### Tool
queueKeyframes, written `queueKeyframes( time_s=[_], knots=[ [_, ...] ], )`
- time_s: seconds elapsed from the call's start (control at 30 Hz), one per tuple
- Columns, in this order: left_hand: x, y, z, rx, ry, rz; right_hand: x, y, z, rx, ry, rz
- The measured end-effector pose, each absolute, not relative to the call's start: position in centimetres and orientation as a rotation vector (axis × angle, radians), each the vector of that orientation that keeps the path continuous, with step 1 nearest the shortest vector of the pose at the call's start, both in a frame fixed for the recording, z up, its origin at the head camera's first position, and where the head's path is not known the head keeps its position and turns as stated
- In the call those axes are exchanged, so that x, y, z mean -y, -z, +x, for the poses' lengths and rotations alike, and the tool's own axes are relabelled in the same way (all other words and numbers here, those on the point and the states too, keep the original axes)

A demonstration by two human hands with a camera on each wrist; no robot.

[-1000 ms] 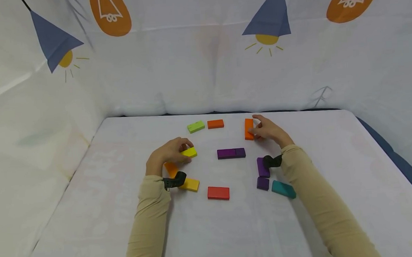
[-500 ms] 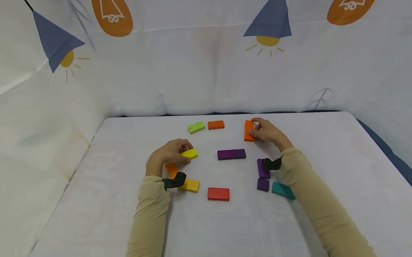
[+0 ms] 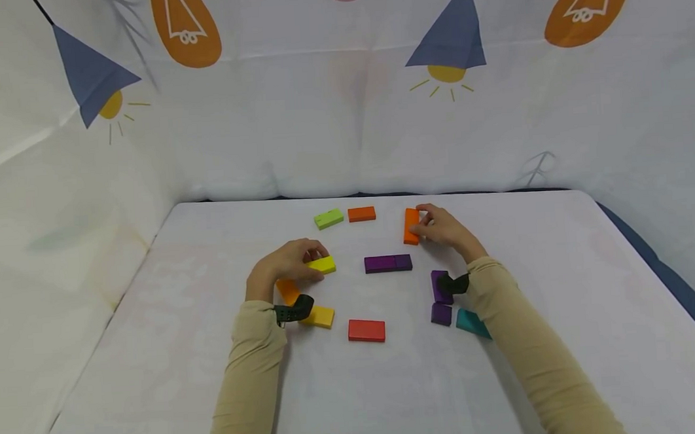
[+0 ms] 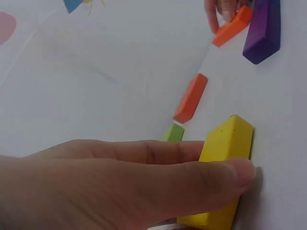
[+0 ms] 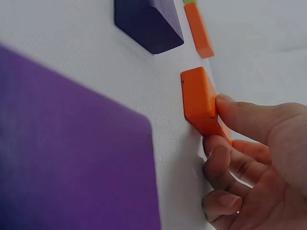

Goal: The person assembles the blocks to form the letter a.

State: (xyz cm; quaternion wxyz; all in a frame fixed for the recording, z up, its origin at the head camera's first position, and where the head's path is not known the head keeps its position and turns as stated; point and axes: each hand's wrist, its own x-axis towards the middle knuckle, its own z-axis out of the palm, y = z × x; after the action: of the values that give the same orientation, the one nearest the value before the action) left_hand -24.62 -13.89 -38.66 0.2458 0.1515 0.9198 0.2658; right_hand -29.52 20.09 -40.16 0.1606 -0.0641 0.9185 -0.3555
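Note:
My left hand [image 3: 291, 262] pinches a yellow block [image 3: 323, 265] between thumb and fingers; the left wrist view shows the thumb across the near side of this yellow block [image 4: 228, 139]. Farther right, my right hand [image 3: 447, 230] grips an orange block [image 3: 410, 226] by its right side. In the right wrist view, thumb and fingertips touch the end of that orange block [image 5: 197, 98], which stays down on the table. An orange-yellow block [image 3: 288, 289] and a yellow-orange block [image 3: 320, 317] lie partly hidden under the left wrist.
Toward the back lie a lime block [image 3: 328, 218] and another orange block [image 3: 362, 214]. Purple blocks [image 3: 385, 263] sit mid-table, a red block [image 3: 366, 331] nearer. By my right wrist are more purple pieces [image 3: 441, 314] and a teal block [image 3: 471, 323]. White cloth [image 3: 295, 128] hangs behind.
My right hand has slid the orange block slightly left and toward me. My left hand holds the yellow block at nearly the same place. The head view has shifted a little.

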Motion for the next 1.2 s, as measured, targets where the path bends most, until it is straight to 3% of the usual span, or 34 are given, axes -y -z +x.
queueKeyframes(
  time_s=[1.2],
  knots=[
    [10.9,39.3,-24.5,-2.531,-0.777,0.737,-18.7,40.5,-29.5,-2.641,0.955,-0.267]
  ],
)
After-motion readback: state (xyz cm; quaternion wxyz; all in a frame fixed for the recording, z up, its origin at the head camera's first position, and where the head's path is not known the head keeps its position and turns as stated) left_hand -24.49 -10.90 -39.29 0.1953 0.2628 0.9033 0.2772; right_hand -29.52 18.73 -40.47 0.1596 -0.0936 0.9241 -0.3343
